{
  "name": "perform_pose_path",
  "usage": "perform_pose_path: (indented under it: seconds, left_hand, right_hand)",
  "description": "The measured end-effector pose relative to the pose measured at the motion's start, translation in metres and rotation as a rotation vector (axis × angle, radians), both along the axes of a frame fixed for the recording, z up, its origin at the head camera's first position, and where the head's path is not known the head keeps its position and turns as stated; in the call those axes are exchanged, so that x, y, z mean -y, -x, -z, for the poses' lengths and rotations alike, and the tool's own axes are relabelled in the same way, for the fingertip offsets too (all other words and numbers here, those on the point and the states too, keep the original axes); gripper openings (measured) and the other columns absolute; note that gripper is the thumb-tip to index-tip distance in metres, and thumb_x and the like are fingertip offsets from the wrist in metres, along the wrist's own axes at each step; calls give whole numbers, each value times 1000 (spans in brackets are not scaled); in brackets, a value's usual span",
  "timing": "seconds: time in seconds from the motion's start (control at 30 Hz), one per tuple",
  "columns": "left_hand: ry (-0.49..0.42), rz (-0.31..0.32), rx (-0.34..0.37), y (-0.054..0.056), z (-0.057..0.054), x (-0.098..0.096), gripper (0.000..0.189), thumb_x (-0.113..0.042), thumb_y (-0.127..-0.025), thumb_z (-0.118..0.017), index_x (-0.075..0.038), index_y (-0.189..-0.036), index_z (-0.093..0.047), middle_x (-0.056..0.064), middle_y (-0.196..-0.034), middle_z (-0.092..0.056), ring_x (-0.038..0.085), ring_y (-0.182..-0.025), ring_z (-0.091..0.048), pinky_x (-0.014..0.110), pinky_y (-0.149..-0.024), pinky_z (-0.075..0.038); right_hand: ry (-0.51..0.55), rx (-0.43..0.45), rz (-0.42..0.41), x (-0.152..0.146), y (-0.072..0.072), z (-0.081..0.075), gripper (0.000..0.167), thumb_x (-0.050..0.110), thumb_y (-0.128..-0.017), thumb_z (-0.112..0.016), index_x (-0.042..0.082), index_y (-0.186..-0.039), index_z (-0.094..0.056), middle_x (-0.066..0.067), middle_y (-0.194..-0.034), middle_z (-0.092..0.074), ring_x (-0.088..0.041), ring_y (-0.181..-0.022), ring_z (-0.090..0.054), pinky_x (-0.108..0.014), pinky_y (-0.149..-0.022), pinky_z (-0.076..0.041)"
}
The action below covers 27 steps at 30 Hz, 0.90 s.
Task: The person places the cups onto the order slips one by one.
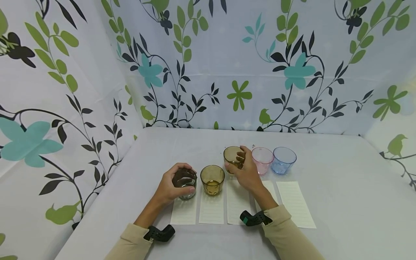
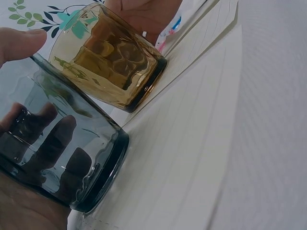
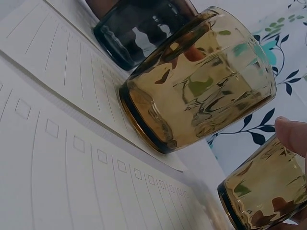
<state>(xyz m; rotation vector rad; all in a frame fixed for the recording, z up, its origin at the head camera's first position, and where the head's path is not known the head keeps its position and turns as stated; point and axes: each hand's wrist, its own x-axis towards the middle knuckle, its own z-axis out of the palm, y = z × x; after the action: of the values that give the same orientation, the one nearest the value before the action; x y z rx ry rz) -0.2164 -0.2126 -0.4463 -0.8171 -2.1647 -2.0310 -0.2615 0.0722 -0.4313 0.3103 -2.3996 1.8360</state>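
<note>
My left hand (image 1: 170, 185) grips a dark grey glass (image 1: 187, 195), fingers round its far side and the thumb at its near side. In the left wrist view the fingers show through the grey wall (image 2: 106, 155). Just to the right, an amber glass (image 1: 212, 177) stands upright over the far end of a lined paper sheet (image 1: 211, 211). Farther back, my right hand (image 1: 248, 174) holds a second amber glass (image 1: 231, 156) between thumb and fingers. The right wrist view has this held glass (image 3: 259, 187) at its lower right edge, partly cut off.
A pink glass (image 1: 261, 163) and a blue glass (image 1: 284, 163) stand side by side right of my right hand. Several lined sheets lie in a row on the white table (image 1: 351, 202), the rightmost sheet (image 1: 295, 204) under the blue glass's side. A patterned curtain (image 1: 201, 79) hangs behind.
</note>
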Motion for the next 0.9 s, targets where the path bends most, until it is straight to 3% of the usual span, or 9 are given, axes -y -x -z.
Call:
perform_pose_path:
  seconds: [0.2, 0.9]
  left_hand:
    - [-1, 6, -5, 0, 0, 0, 64, 1, -80, -80, 15, -131, -44, 26, -124, -60, 30, -111, -65, 43, -100, -55]
    - [7, -2, 5, -1, 0, 1, 61, 0, -80, -80, 9, -131, -47, 25, -125, -60, 31, -112, -64, 42, -101, -54]
  right_hand:
    - [12, -9, -6, -1, -3, -3, 84, 22, -92, -77, 13, -156, -24, -21, -147, -43, -38, -132, -49, -52, -108, -47]
    - [32, -26, -20, -6, -9, -12, 85, 24, -92, -77, 12, -157, -23, -17, -149, -42, -36, -136, -45, -52, -113, -41]
